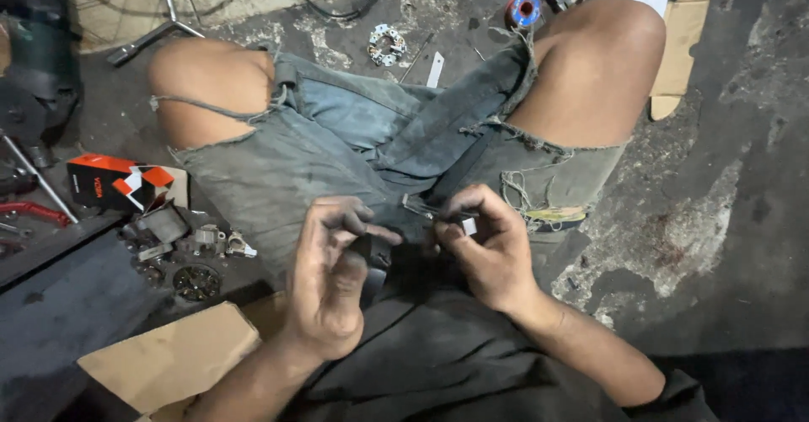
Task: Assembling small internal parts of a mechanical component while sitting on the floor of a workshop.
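A small dark part is pinched in the left hand and a small pale block in the right hand, above the lap, mid-fitting; careful alignment seems needed.

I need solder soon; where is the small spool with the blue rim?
The spool lies on the concrete floor at the top of the head view, just beyond the person's right knee.

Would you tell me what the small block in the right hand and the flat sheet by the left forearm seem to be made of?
The small block pinched in the right hand looks like pale grey metal or hard plastic: its smooth face catches light, but it is too small to settle. The flat sheet looks like plain brown cardboard, matte, with a creased edge.
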